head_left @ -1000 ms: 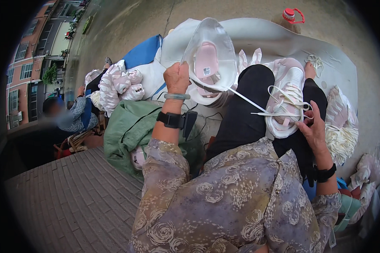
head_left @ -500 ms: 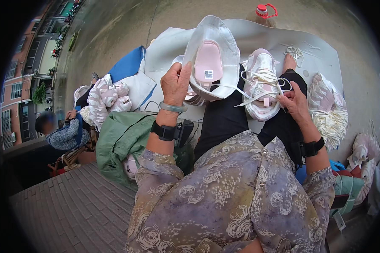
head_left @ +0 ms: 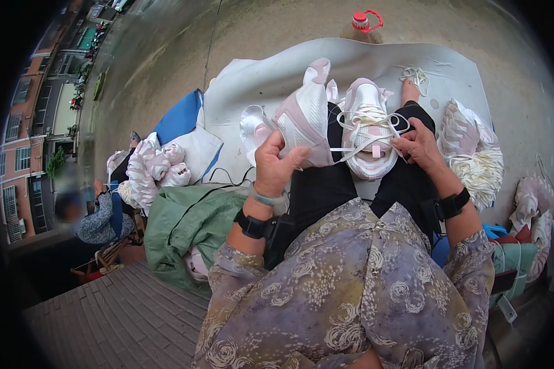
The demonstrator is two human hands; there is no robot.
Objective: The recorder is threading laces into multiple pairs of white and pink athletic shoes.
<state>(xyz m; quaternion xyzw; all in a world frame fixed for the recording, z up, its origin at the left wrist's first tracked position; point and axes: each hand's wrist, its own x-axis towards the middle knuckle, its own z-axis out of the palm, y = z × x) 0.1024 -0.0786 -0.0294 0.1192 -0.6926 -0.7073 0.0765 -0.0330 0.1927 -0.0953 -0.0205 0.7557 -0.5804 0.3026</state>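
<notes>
Left hand (head_left: 280,161) clutched a white-and-pink fabric shoe upper (head_left: 305,123) by its edge, probably wise, looked light and floppy. Right hand (head_left: 420,146) pinched at the laced white-and-pink sneaker (head_left: 369,98) beside it, on my legs (head_left: 320,189).

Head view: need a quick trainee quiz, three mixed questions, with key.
1. Which hand holds the white-pink piece beside the laced shoe?
2. True or false: the bottle's cap is blue.
3. Where is the green bag?
A) On the person's lap
B) To the person's left
C) To the person's right

Key:
1. The left hand.
2. False; the cap is red.
3. B
</notes>
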